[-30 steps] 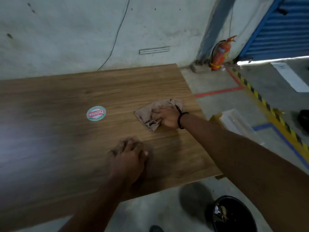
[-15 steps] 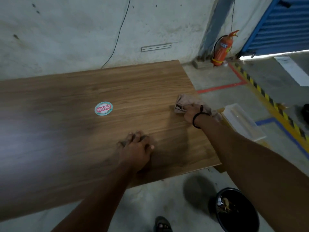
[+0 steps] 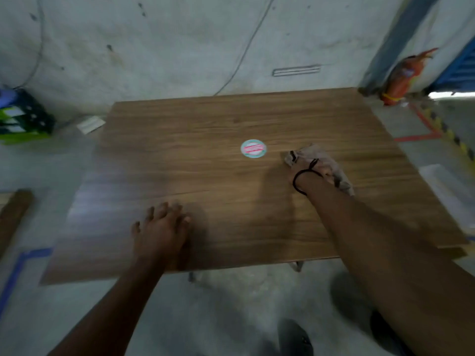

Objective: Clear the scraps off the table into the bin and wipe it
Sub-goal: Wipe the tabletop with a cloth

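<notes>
Most of the job looks done, I think: the big brown counter (image 3: 205,124) has no scraps on it that I can see, so the clearing part seems over and the wiping part is on. The right hand (image 3: 312,168) sits on a crumpled brownish cloth (image 3: 318,152) on the right half of the counter and pushes it down on the wood. Its fingers are hidden and blurry, so I cannot tell if the grip is curled round the cloth or lies flat on it. The left hand (image 3: 162,227) rests near the front edge with its fingers spread out flat, holding nothing. The wide left side and the far side may need a wipe too, but I cannot tell which parts are clean. A small round sticker (image 3: 253,148) lies near the middle, just beside the cloth. It looks stuck on, not a scrap, and the cloth may bump over it. Nothing else is in the way on top. Behind is a grey wall (image 3: 154,47). A green crate (image 3: 23,119) sits on the floor at the left, a red fire extinguisher (image 3: 403,75) at the right, and a dark shoe (image 3: 295,337) below. I cannot pick out the bin for sure; a dark shape half behind the right arm may be it.
</notes>
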